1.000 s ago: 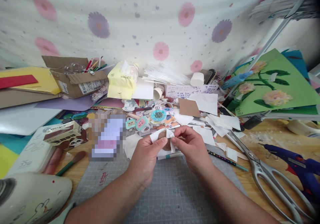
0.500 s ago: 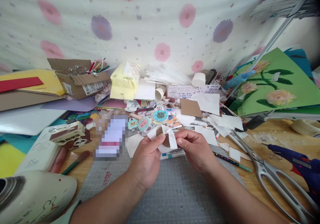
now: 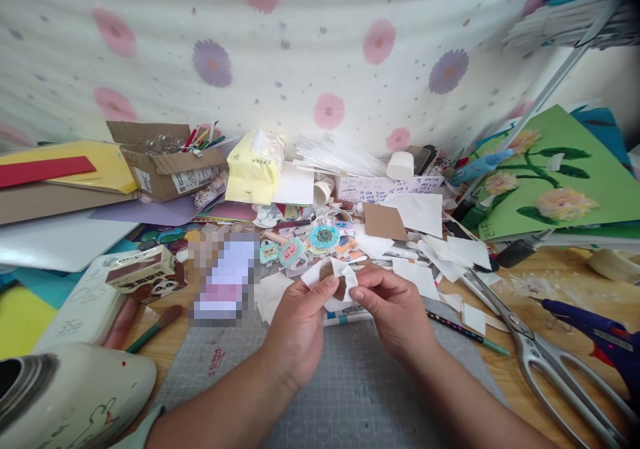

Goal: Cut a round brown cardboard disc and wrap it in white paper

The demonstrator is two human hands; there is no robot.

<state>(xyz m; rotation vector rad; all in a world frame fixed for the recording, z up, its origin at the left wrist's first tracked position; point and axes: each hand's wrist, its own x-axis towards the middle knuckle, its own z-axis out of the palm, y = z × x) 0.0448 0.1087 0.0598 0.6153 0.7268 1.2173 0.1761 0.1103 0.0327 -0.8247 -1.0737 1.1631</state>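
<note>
A small brown cardboard piece (image 3: 340, 287) lies wrapped in white paper (image 3: 315, 272), whose edges fold over it. My left hand (image 3: 300, 322) is closed on its left side, with the thumb pressed on the brown face. My right hand (image 3: 395, 305) pinches the white paper's right edge between thumb and fingertips. Both hands are above the far part of a grey cutting mat (image 3: 340, 382). Just beyond and under the piece lie capped markers (image 3: 347, 317), partly hidden by the hands.
Large scissors (image 3: 530, 342) and a blue hot glue gun (image 3: 585, 322) lie on the right. A pixelated phone-like screen (image 3: 225, 275), a panda box (image 3: 145, 272) and a pale bottle (image 3: 85, 389) stand left. Paper scraps, a brown card square (image 3: 384, 221) and small crafts (image 3: 290, 252) spread behind.
The right-hand flap of white paper, upright before, now lies lower and more folded toward the brown piece. My right fingers have moved in onto it. The whole view has shifted slightly.
</note>
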